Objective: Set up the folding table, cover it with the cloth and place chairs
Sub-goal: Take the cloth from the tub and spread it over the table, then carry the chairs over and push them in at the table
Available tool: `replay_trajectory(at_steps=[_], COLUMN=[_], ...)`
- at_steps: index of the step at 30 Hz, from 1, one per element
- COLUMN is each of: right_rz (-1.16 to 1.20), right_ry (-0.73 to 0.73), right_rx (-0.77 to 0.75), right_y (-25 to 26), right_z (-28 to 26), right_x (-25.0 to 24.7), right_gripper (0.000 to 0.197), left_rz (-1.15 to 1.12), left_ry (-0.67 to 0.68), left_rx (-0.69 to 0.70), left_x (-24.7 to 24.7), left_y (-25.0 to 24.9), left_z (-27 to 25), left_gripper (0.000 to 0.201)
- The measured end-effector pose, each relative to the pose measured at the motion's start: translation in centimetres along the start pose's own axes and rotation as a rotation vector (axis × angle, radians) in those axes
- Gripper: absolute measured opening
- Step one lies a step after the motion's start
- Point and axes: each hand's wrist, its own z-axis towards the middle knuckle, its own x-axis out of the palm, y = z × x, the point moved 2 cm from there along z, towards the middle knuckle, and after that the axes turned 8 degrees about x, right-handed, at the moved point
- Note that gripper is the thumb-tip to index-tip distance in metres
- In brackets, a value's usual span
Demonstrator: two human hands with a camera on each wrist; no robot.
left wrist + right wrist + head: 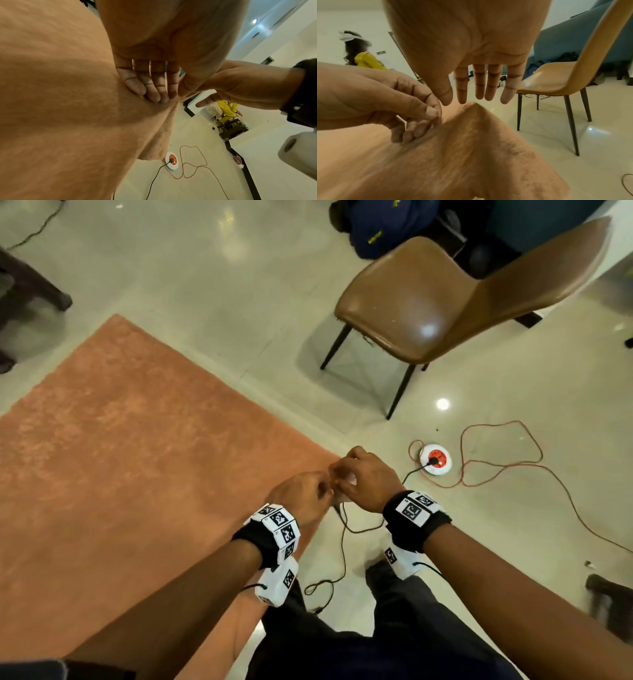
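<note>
An orange cloth (pixel 120 440) lies spread flat on the left, and whatever bears it is hidden beneath. Both hands meet at its near right corner. My left hand (pixel 323 489) pinches the cloth just behind the corner; folds radiate from its fingertips (pixel 157 98), and the right wrist view shows thumb and fingers (pixel 428 119) gripping the fabric (pixel 453 155). My right hand (pixel 356 474) hovers over the corner tip, its fingers (pixel 479 88) straight and holding nothing. A brown leather chair (pixel 428 302) with dark legs stands on the floor beyond the hands.
A white and orange socket reel (pixel 435 459) lies on the tiles beside the hands, its orange cord (pixel 496 463) looping right. A black cable (pixel 342 542) trails by my feet. Blue bags (pixel 376 227) sit behind the chair. A person in yellow (pixel 366 60) is farther off.
</note>
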Motion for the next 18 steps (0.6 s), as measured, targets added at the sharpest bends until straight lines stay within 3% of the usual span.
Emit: replay_trajectory(at_steps=[4,8,14,18], right_rz=[0.080,0.132,0.237,0.348], right_ry=[-0.048,-0.089,-0.239,-0.394], right_rx=[0.067,0.111,0.189,0.282], right_y=[-7.5,-16.4,-30.1,-34.8], right_z=[-0.1,0.8,3.6,5.8], right_x=[-2.2,-6.2,-15.6,-23.0], right_gripper=[0.035,0.035,0.039,0.053], left_rz=[0.011,0.098,0.101,0.053], left_ry=[0.051,0.082,0.139,0.070], left_rx=[0.011,-0.100,-0.193,-0.212], left_x=[2.4,4.6,5.4,4.2], left_y=[-4.7,-8.1,-13.8,-16.6], left_z=[4.4,10.0,18.9,23.7], left_gripper=[0.016,0.021,0.007,0.007])
